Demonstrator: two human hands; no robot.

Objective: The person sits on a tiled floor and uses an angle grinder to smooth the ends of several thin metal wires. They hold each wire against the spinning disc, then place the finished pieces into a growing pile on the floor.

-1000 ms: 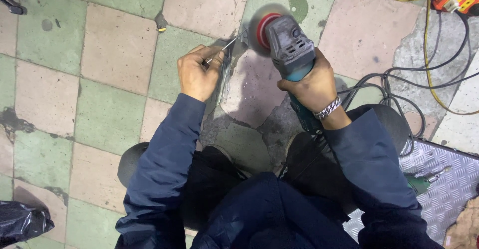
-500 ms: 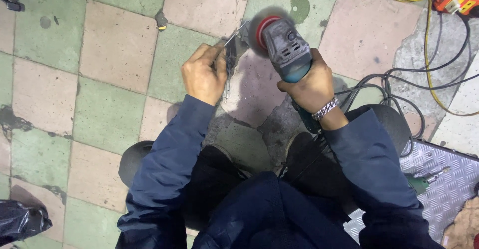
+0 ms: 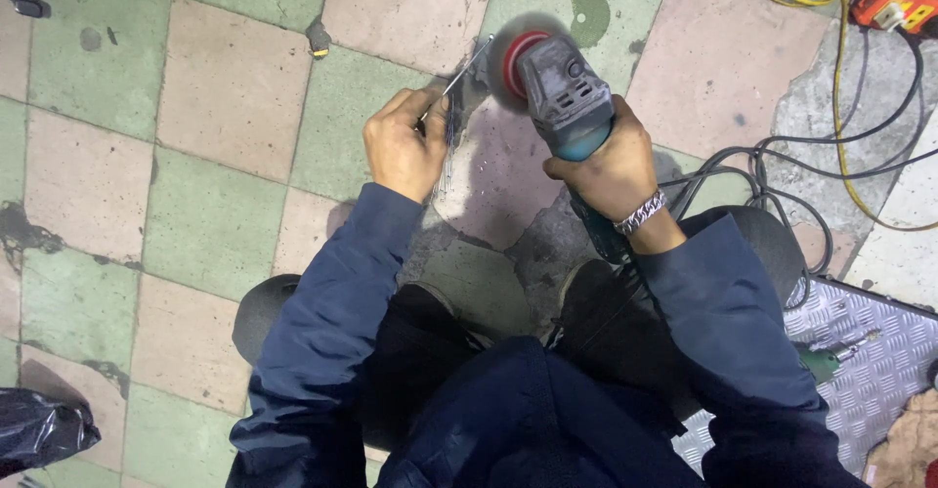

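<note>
Thin metal rod (image 3: 457, 80) slants up-right from left hand (image 3: 403, 151) to the spinning disc.
Left hand pinches the rod; right hand (image 3: 604, 164) grips the grey-and-teal angle grinder (image 3: 559, 97), just right of it.

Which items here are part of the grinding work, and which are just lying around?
In use: angle grinder in the right hand; thin metal piece in the left hand.

Lying about: yellow cable, orange plug box, black bag, checker plate.

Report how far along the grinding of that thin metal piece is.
Done: cannot tell from this view. In hand: the right hand holds the angle grinder, disc blurred, at the thin metal piece gripped by the left hand. What is left is not visible.
</note>
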